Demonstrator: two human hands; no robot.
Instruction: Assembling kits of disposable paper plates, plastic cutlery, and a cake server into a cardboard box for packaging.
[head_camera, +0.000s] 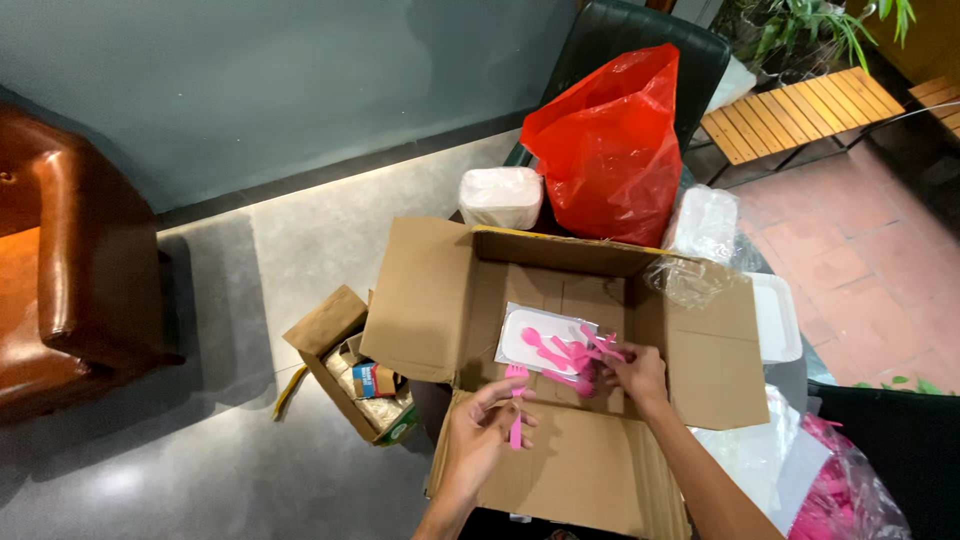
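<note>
Over open carton (590, 470), L hand (480, 430) pinches pink fork (516, 405) upright, tines up; R hand (635, 372) grips pink cutlery bunch (575, 352).

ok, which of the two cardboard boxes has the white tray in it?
The large cardboard box under both hands, flaps spread open, with the white tray inside. The small box on the floor to its left holds packets instead.

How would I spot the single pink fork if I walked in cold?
Find the big open cardboard box in front of the red plastic bag. At its near flap, the left hand pinches one pink fork, tines up. Unlike the bunch of pink cutlery in the right hand, it stands alone.
</note>
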